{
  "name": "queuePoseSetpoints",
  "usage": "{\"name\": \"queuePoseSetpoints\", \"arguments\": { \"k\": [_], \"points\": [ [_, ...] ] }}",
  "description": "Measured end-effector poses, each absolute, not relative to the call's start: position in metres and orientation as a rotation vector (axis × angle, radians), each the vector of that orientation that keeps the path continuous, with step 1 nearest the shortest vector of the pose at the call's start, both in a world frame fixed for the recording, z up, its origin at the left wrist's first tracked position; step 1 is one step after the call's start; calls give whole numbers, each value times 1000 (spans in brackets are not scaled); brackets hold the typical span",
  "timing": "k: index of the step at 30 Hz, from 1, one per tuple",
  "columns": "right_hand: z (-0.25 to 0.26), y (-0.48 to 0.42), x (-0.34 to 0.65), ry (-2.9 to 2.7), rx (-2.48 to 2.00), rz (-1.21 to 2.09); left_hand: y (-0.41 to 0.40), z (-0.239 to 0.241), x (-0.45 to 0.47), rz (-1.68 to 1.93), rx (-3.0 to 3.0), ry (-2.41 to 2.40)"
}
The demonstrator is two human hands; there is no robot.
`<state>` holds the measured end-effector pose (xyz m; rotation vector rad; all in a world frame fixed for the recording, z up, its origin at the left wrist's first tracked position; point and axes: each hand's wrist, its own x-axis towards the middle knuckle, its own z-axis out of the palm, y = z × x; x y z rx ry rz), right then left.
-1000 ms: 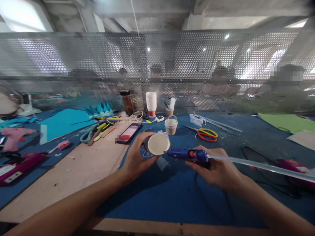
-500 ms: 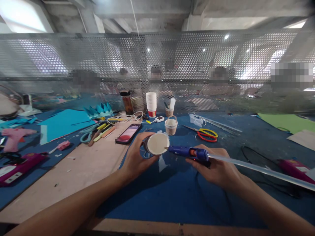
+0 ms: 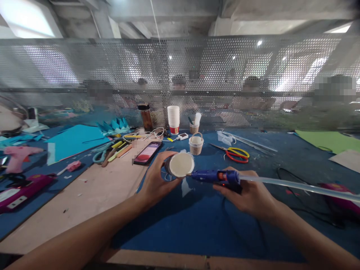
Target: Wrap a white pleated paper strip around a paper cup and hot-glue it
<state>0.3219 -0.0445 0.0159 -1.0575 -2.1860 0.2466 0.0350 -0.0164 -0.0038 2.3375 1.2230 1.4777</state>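
While the left hand [image 3: 157, 178] is curled in a C around a cup [image 3: 181, 165], held over the blue tabletop [image 3: 180, 230] with its mouth tipped toward the camera, the right hand [image 3: 254, 193] is wrapped round a blue glue gun [image 3: 209, 175], clear glue stick [image 3: 295, 185] poking out the back. What's changed: the nozzle [image 3: 189, 174] has slid a touch down the rim [image 3: 193, 164] from half a second back, the cup pretty much unmoved. I'd read that as the rim being worked bit by bit, left hand just steadying. Too small to tell if it's touching or any glue's out, tbh. Further out: phone [image 3: 147, 153], scissors [image 3: 237, 154], little handled basket [image 3: 196, 146], then stacked cups [image 3: 173, 117] by a perforated screen [image 3: 213, 67].
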Motion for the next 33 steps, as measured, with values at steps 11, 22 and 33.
{"name": "queuePoseSetpoints", "arguments": {
  "k": [11,22,33],
  "points": [
    [18,-44,323,-2244,-1069,224,-14,-10,35,1505,2377,1149],
    [22,-44,324,-2281,-1095,179,-13,-11,33,1483,2403,1133],
    [21,-44,325,-2279,-1096,166,-13,-11,33,1474,2396,1116]
  ]
}}
